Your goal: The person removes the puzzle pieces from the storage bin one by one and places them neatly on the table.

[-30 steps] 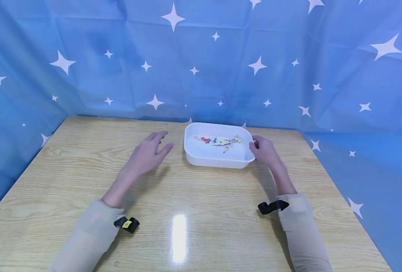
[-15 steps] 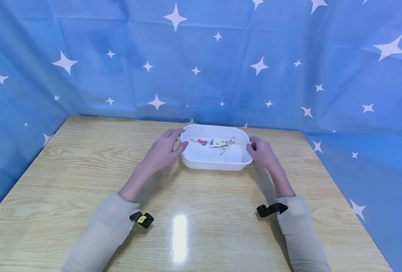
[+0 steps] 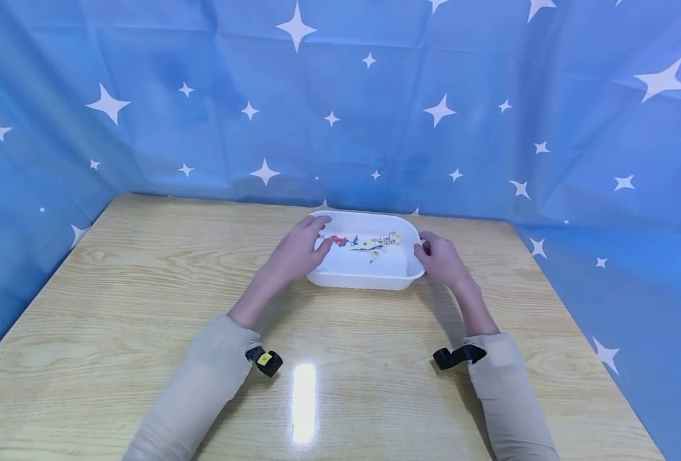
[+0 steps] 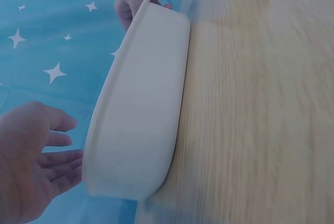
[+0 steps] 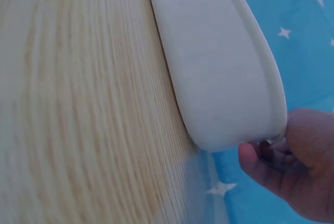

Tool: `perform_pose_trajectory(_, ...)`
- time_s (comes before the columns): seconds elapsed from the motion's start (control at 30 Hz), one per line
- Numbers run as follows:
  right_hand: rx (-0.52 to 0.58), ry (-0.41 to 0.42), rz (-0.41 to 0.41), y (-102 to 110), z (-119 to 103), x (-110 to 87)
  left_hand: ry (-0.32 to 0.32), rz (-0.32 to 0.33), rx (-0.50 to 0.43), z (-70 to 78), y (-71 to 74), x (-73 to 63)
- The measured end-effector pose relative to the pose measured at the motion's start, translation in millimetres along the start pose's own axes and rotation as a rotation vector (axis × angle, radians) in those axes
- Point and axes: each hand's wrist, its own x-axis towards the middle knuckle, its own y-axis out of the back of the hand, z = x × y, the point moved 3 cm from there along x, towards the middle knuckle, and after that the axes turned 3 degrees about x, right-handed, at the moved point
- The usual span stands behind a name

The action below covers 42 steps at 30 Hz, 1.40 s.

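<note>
A shallow white plastic tub (image 3: 363, 280) with rounded corners stands on the wooden table near its back edge. On its floor is a colourful cartoon-like figure (image 3: 369, 244). My right hand (image 3: 445, 259) grips the tub's right end, thumb over the rim and fingers below it, as the right wrist view shows at the hand (image 5: 308, 166). Over the left end reaches my left hand (image 3: 296, 256), thumb and fingers spread above the inside. From the left wrist, that hand (image 4: 26, 161) shows relaxed fingers beside the tub wall (image 4: 141, 93), pinching nothing.
Wood-grain table (image 3: 375, 333) stretches in front of and on both sides of the tub. A blue curtain (image 3: 340, 96) with white stars hangs right behind the table. Each sleeve carries a black strapped camera, such as the left one (image 3: 264, 360).
My left hand has moved right from the table to over the tub's left end. The tub has shifted slightly left, with my right hand keeping its grip.
</note>
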Motion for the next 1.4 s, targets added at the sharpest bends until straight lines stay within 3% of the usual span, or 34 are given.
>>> perform_pose_trajectory(0.4, 0.051, 0.002, -0.029, -3, -4, -1.4, -0.020, -0.056, -0.047, 5.2, -21.2, 22.4)
perform_pose_trajectory(0.8, 0.057, -0.010, -0.032, -3, -4, -2.1, 0.041, -0.110, -0.060, 10.3, -39.9, 39.2)
perform_pose_trajectory(1.1, 0.057, -0.006, -0.029, -3, -5, -0.4, 0.063, -0.174, -0.122, 10.8, -57.1, 54.4)
perform_pose_trajectory(1.4, 0.034, 0.016, -0.015, -3, -4, 0.2, 0.093, -0.237, -0.042, 12.2, -66.2, 62.4)
